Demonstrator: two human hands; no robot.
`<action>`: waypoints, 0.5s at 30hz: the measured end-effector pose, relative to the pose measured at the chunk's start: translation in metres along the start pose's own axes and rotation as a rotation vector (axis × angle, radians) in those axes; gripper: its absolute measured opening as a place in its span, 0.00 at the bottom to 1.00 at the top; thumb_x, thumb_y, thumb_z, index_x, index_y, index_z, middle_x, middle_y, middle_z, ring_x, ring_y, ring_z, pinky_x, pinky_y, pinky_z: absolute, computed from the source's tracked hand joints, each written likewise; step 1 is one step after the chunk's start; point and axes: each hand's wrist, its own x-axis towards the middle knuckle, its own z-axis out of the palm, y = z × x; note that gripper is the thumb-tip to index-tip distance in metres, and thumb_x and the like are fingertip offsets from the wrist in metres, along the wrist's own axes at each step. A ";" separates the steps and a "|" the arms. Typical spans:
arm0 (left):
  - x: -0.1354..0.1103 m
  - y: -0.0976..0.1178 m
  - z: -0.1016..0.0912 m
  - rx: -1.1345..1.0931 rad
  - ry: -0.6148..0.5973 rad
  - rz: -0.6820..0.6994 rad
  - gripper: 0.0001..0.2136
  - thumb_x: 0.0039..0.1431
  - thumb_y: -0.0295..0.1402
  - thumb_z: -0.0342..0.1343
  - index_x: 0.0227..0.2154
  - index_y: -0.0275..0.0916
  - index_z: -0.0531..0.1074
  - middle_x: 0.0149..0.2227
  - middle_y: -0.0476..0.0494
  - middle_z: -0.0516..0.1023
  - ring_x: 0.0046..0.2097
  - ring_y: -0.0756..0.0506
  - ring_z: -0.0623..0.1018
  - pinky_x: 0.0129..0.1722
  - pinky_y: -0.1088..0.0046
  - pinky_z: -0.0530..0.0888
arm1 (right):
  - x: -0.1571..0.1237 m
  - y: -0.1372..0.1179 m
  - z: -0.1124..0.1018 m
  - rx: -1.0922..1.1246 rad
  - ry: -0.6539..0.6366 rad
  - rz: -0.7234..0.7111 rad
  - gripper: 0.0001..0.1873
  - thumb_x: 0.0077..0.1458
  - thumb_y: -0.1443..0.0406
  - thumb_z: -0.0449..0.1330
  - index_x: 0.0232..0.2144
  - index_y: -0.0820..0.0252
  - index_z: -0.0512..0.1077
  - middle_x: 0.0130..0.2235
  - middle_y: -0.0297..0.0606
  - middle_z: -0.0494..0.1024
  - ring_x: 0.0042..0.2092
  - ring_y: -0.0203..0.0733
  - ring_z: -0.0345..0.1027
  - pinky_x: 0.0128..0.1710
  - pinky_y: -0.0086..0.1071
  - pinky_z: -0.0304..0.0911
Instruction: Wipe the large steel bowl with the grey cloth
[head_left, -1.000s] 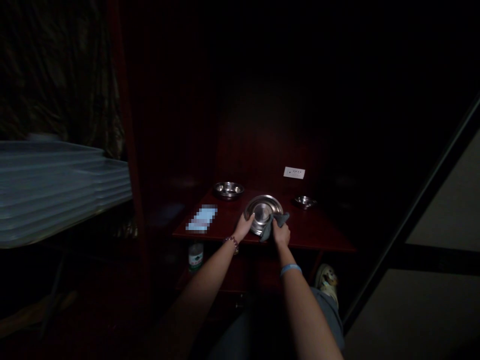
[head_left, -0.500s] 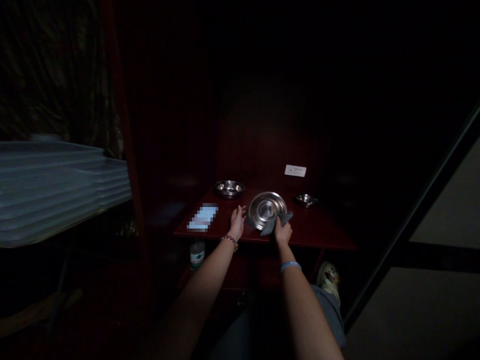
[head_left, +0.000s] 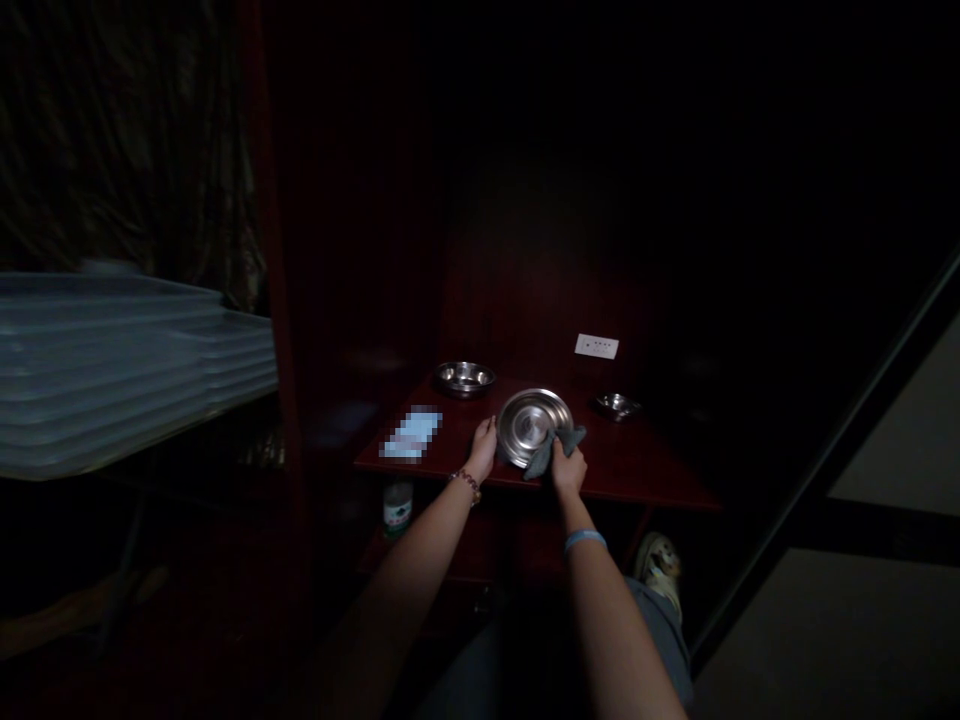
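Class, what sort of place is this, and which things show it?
Probably a dim indoor room, perhaps living quarters: a dark red desk, a white socket panel behind it, and a curtain at left.

A dish (head_left: 531, 418) was over the front part of the tabletop (head_left: 637, 466), between the left hand (head_left: 484, 450) and the right hand (head_left: 570, 468), a cloth (head_left: 538, 462) at its near right rim. One bowl (head_left: 465, 391) sat behind it leftward, another bowl (head_left: 617, 407) behind rightward, below a wall socket (head_left: 597, 346). A pixelated item (head_left: 411, 434) lay left; beneath was a bottle (head_left: 397, 510). Stacked trays (head_left: 112, 370) stood farther left, past a partition (head_left: 289, 450).
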 end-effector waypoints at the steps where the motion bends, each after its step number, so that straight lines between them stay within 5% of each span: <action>1: 0.000 0.001 0.000 0.005 0.007 -0.010 0.16 0.48 0.46 0.61 0.30 0.36 0.73 0.32 0.41 0.78 0.40 0.42 0.75 0.47 0.63 0.68 | 0.000 0.000 0.000 -0.006 0.001 0.000 0.25 0.57 0.53 0.54 0.45 0.68 0.75 0.44 0.54 0.78 0.47 0.52 0.73 0.46 0.36 0.64; 15: 0.003 -0.003 0.000 0.057 0.055 -0.047 0.10 0.52 0.39 0.58 0.30 0.37 0.71 0.32 0.44 0.76 0.37 0.46 0.73 0.44 0.67 0.68 | -0.001 -0.003 -0.001 -0.050 -0.026 0.030 0.26 0.58 0.53 0.53 0.47 0.69 0.74 0.45 0.55 0.78 0.48 0.53 0.72 0.47 0.37 0.64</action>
